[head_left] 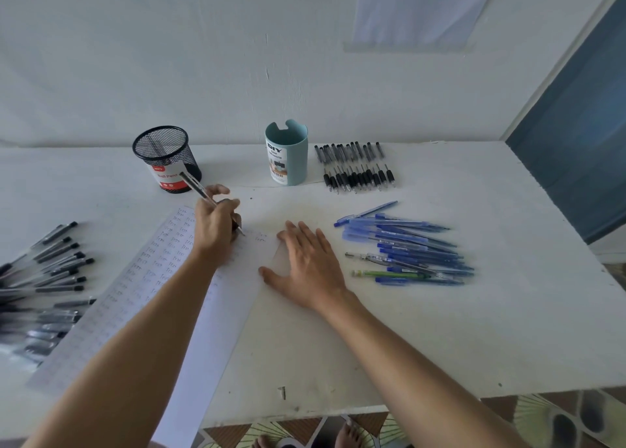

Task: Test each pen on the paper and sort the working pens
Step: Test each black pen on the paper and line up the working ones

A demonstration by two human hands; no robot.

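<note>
Pen (198,188) is gripped by the curled fingers of the left hand (215,225). Its long axis is slanted from upper left down to lower right, with the tip set on the paper (145,278) near frame centre. The right hand (308,268) is laid flat, fingers straight, at the paper's right edge.

The left forearm (135,346) and the right forearm (406,352) are shown bare, uncovered from the lower edge of the frame up to the left hand (213,230) and the right hand (311,268). At bottom centre, bare toes (349,434) are glimpsed; whether footwear is worn cannot be told.
</note>
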